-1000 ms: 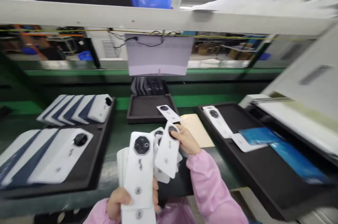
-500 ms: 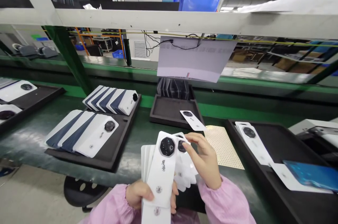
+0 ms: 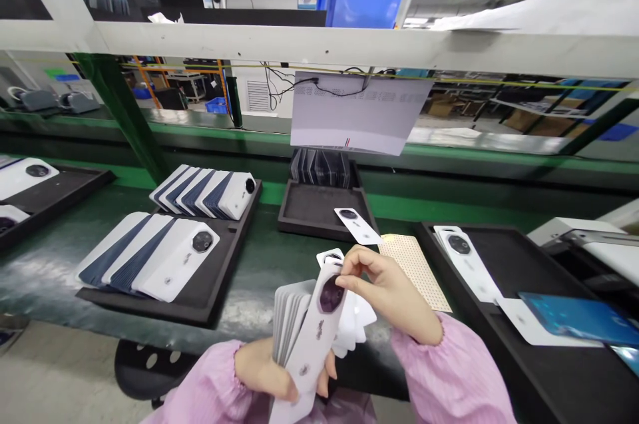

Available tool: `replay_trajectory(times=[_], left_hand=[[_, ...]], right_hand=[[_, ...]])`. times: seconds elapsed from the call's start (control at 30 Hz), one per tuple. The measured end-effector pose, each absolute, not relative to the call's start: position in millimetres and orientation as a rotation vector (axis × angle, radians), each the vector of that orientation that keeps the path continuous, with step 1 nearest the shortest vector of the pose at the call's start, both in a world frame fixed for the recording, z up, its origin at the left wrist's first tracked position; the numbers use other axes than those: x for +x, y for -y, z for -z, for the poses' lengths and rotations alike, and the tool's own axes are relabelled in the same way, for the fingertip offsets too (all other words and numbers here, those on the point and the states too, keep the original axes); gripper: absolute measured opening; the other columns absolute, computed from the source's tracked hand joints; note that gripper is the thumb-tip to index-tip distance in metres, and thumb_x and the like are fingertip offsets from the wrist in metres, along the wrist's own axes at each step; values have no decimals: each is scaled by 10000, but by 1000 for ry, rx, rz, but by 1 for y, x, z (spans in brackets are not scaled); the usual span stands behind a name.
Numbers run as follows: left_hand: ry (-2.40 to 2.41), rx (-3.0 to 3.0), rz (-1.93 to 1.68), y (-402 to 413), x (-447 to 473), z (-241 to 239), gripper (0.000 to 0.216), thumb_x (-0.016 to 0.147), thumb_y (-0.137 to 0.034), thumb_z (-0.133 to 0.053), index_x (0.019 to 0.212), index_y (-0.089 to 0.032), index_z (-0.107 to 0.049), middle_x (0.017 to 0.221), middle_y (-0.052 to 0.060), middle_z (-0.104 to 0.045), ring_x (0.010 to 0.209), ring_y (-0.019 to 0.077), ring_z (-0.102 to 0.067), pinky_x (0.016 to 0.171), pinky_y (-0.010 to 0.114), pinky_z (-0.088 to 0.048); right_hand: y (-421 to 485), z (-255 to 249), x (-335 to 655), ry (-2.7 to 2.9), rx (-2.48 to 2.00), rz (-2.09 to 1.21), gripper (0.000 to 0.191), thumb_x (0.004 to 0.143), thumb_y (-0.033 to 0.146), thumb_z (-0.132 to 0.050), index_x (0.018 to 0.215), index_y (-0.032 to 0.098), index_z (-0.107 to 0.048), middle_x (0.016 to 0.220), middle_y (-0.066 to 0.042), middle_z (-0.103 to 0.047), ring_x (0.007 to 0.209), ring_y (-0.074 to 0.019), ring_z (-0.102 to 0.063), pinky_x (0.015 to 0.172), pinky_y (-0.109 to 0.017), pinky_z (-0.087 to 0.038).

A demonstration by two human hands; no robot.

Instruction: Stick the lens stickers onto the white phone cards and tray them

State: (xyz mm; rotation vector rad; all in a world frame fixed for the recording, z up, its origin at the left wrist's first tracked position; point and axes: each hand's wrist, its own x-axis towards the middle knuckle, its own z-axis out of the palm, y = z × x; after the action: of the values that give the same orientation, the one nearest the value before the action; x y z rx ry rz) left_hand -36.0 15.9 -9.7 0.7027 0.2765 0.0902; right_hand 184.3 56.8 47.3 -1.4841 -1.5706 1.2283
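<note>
My left hand (image 3: 267, 371) is closed around a fanned stack of thin white phone back covers (image 3: 290, 311), with the thumb on the front. The foremost phone back cover (image 3: 315, 334) leans to the right and shows a dark round camera patch and small printed marks. My right hand (image 3: 382, 281) pinches that cover at its top edge, beside the camera patch. More white covers (image 3: 355, 321) spread out behind it, partly hidden by the right hand and the front cover. A single cover (image 3: 357, 225) lies over the edge of the black tray ahead.
At left, a black tray (image 3: 219, 277) bears rows of covers. The middle tray (image 3: 319, 208) has dark sheets standing at its back. A dotted yellowish sheet (image 3: 412, 267) lies right of my hands, near another tray (image 3: 504, 254) with covers and a blue film-like piece (image 3: 569, 319).
My right hand has closed on the top of the front cover. That cover now tilts further right, and the covers behind it at left have fanned apart more. The view has shifted slightly.
</note>
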Motion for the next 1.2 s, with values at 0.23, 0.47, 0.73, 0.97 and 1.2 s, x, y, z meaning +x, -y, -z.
replay_trajectory(times=[0.23,0.47,0.73,0.97,1.2], left_hand=[[-213,127,-305,2,-17,10,597,442,-239,-501,990,-32,-620,822,121,-652,798,231,-605,724,314,-451],[-178,103,-270,0,-12,5,616,399,-188,-485,965,2,-635,814,141,-662,799,230,-614,740,310,-456],[-158,102,-252,-2,-11,1,602,412,-184,-495,970,-6,-634,819,135,-665,789,214,-614,696,274,-458],[-150,81,-265,1,-10,5,631,400,-179,-498,998,-23,-627,834,132,-663,806,224,-601,727,303,-455],[-179,85,-231,1,-10,2,624,411,-187,-480,1004,-43,-613,821,119,-671,751,220,-622,648,279,-463]], right_hand=[[-15,-38,159,2012,-1117,-355,147,863,65,-464,888,163,-572,907,-59,-666,935,-199,-584,820,-397,-429],[-1,-35,162,2058,-1019,-391,160,892,112,-455,983,106,-586,905,-94,-685,960,-196,-600,815,-371,-472],[-5,-38,162,2010,-992,-418,162,879,82,-470,981,67,-596,905,-128,-672,961,-217,-587,765,-386,-501],[0,-35,166,2023,-975,-465,177,871,71,-487,1020,60,-581,949,-141,-658,1009,-230,-567,793,-406,-493],[-7,-37,164,1866,-1160,-413,306,794,-31,-511,1045,139,-557,953,-99,-662,1012,-220,-591,788,-376,-517]])
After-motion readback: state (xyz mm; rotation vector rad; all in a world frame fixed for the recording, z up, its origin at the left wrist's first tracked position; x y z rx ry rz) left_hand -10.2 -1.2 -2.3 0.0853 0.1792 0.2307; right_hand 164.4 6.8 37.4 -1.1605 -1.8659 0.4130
